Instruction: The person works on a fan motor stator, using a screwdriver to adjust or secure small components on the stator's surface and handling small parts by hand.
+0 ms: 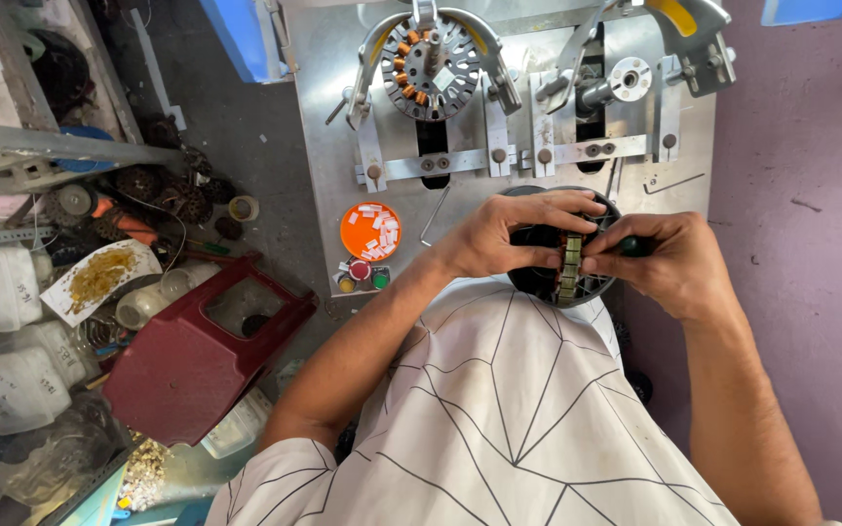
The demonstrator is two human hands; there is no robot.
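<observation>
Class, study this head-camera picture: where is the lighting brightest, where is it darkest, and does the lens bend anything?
Head view: daylight is brightest on the metal plate and shirt; the cluttered shelf at left sits dimmer; the dark ring between left hand and right hand loses detail; straight edges bow slightly near the frame borders.

A round black slotted motor core (550, 278) is showing a strip of olive-green squares across its face, and the left hand (499, 234) and right hand (660, 261) are framing it, a dark green handle (633, 246) peeking from the right one. The white short-sleeved shirt (499, 409) is carrying thin dark lines in an angular, geometric pattern. An orange round lid (370, 231) is holding small white slips, with red, green and yellow buttons (361, 278) glowing below it. The grey metal winding plate (343, 107) is bearing a silver disc with copper-orange coils (431, 66). A dark red plastic housing (197, 351) is lying against the grey floor, and the wall (811, 195) is looking dusty purple.
</observation>
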